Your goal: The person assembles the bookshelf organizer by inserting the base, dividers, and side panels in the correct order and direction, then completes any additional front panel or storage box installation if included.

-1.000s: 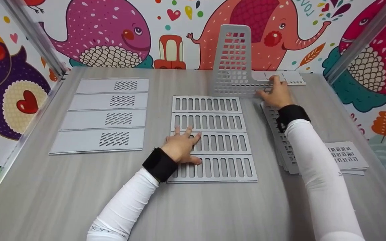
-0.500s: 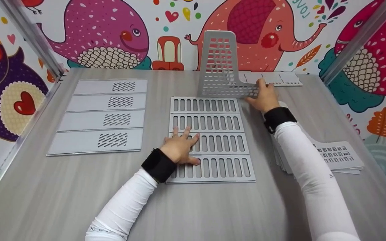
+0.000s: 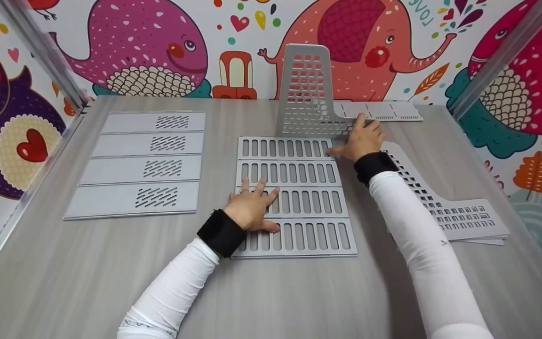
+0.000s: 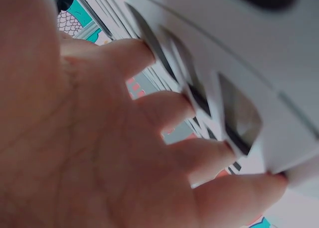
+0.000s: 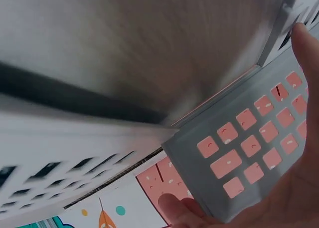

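1. Side panel (image 3: 308, 111): the head view shows it upright near the table's (image 3: 299, 296) far edge, beyond the slotted panel (image 3: 299, 187).
2. Left wrist view: left hand (image 4: 114, 143), fingers spread, rests on the slotted panel; steady pressure should prevent sliding.
3. Right wrist view: right hand (image 5: 284, 193) grips the side panel; holding it vertical should ease alignment.

Head view faces down toward the tabletop's (image 3: 294, 296) far edge; wrist views sit close. Head and right wrist share the upright panel (image 3: 326, 87).
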The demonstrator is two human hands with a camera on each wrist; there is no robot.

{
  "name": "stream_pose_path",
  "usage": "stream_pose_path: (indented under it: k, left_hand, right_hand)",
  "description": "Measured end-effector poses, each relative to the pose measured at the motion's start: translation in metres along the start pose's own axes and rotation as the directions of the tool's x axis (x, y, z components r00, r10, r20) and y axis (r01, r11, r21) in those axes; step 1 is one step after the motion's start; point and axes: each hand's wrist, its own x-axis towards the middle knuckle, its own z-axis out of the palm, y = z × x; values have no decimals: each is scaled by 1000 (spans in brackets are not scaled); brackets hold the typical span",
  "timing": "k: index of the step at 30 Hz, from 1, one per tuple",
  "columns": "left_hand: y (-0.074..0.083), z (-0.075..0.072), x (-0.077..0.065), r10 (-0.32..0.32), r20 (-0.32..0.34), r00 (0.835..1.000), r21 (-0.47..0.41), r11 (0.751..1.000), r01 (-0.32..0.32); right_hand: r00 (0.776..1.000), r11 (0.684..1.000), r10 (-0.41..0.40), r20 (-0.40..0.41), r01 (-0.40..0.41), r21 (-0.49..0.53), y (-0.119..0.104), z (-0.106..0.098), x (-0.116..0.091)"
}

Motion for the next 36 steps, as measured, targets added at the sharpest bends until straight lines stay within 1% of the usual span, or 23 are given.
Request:
stream_pose_path:
  k: [4,7,14,21,25,27,30,36]
  left_hand:
    - [0,0,0,-1,-4,1000,15,1000,1]
    - [1,0,2,-1,-7,1000,30,1000,1]
    - [2,1,2,-5,-10,1000,44,999,6]
    - [2,-1,2,-18,19,1000,64,998,17]
    - [2,-2,2,-12,20,1000,57,998,11]
    - [2,-2,2,-13,20,1000,57,998,11]
    - [1,-2,1,-14,18,1000,58,998,13]
    - [0,1,1,-12,13,1000,53,999,12]
  right_hand:
    - [1000,999,11,10,-11,-53,-4,-1,-2]
    - [1000,998,17,5,-17,-60,-5,-2,-2]
    - [1000,1000,26,-14,-26,-15,-5,-1,-3]
    - [999,999,48,-21,-48,13,-8,2,-2]
    - [998,999,49,-34,-48,23,-7,2,-1]
    - [999,999,30,-37,-29,30,-7,3,1]
    - [999,999,-33,-32,35,41,-7,5,2]
    - [991,991,-130,-20,131,33,-12,12,2]
